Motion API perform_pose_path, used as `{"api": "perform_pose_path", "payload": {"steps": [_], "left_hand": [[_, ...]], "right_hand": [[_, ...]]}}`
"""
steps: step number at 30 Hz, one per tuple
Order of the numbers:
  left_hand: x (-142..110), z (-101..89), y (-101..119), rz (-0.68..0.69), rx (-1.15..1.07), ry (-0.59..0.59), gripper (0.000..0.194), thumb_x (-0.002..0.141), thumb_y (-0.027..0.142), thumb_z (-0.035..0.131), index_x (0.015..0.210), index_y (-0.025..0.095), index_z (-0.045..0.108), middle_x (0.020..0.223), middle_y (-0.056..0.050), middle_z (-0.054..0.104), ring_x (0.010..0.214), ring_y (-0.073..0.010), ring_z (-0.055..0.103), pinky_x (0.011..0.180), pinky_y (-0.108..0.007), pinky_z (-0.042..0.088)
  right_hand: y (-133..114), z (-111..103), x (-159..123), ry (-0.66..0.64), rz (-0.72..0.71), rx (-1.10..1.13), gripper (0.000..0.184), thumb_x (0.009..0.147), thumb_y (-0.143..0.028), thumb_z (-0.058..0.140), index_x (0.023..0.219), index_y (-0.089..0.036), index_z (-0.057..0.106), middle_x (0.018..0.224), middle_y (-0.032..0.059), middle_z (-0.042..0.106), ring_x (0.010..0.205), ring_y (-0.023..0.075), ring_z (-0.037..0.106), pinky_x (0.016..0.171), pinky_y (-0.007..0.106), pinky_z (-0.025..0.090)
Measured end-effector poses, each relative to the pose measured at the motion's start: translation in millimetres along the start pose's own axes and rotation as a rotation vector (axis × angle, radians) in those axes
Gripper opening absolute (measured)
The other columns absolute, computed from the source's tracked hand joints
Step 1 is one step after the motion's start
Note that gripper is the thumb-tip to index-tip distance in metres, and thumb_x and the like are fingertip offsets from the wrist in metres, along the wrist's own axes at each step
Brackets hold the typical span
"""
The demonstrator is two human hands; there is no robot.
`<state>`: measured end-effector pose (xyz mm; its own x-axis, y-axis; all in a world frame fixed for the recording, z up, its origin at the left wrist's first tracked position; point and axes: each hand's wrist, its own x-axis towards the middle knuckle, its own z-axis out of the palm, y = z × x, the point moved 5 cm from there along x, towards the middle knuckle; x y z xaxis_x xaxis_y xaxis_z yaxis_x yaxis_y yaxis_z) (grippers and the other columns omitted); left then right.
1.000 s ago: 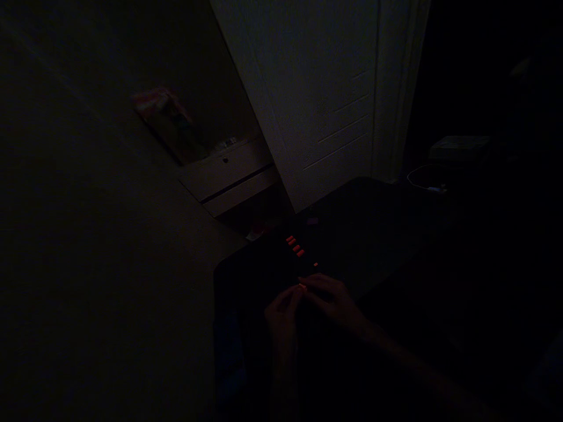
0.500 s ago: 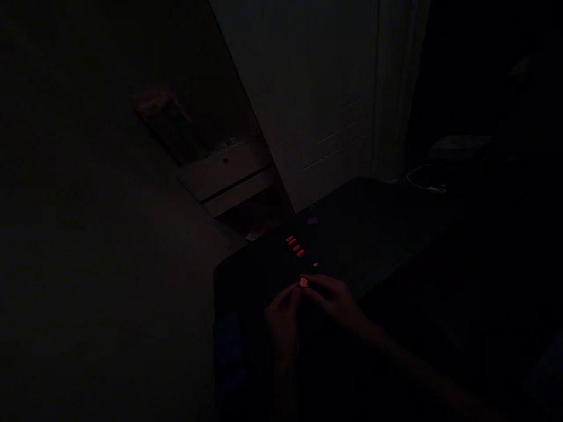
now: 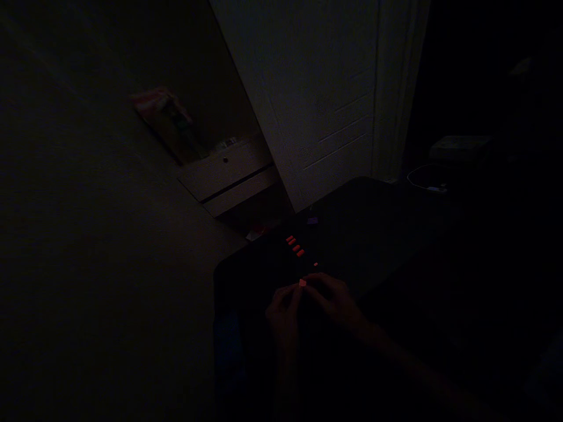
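Observation:
The scene is very dark. A small pinkish-orange block-like piece [image 3: 302,283] is pinched between the fingertips of both hands over the dark table [image 3: 352,223]. My left hand [image 3: 282,308] is closed on it from the left, and my right hand [image 3: 334,296] from the right. Just beyond my right fingertips lies a tiny pale-pink piece [image 3: 315,264]. Farther off, several small red-orange pieces [image 3: 296,248] rest in a slanting row. The darkness hides their exact kind and most finger detail.
A small purple item [image 3: 312,221] lies near the table's far edge. Something blue [image 3: 229,346] is at the left edge. Beyond the table are a drawer unit [image 3: 224,176] and a pale door [image 3: 316,99]. A white cable [image 3: 417,174] curves at the right.
The held piece is turned slightly and has shifted a little to the left between my fingertips. The pieces on the table have not moved.

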<state>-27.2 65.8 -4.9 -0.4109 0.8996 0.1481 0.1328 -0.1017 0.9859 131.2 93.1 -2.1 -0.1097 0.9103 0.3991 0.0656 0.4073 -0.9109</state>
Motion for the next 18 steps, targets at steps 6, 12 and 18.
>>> {"api": "perform_pose_path", "payload": {"steps": [6,12,18], "left_hand": [[0,2.5,-1,0.026,-0.014,-0.019,0.022,0.075,0.038,0.084,0.083,0.018,0.081,0.093,-0.009,0.078,0.092,-0.0250,0.073,0.087,-0.036,0.057],[0,4.7,5,0.062,0.004,-0.039,0.021,0.076,0.038,0.084,0.084,0.019,0.082,0.093,-0.009,0.077,0.092,-0.0249,0.073,0.087,-0.037,0.058],[-3,6.4,11,0.096,0.017,-0.069,0.018,0.080,0.036,0.080,0.086,0.020,0.083,0.096,-0.008,0.076,0.094,-0.0240,0.072,0.087,-0.035,0.057]], "right_hand": [[-1,-1,0,0.062,-0.069,-0.054,0.016,0.098,-0.031,0.064,0.107,-0.024,0.075,0.105,0.0070,0.079,0.096,0.0234,0.075,0.089,0.037,0.059],[6,0,-1,0.081,-0.045,-0.027,0.017,0.098,-0.034,0.065,0.105,-0.025,0.077,0.103,0.0059,0.080,0.093,0.0241,0.077,0.088,0.038,0.061],[4,-1,0,0.102,-0.030,-0.024,0.016,0.098,-0.034,0.065,0.103,-0.025,0.077,0.102,0.0056,0.080,0.093,0.0242,0.076,0.089,0.038,0.060]]}}
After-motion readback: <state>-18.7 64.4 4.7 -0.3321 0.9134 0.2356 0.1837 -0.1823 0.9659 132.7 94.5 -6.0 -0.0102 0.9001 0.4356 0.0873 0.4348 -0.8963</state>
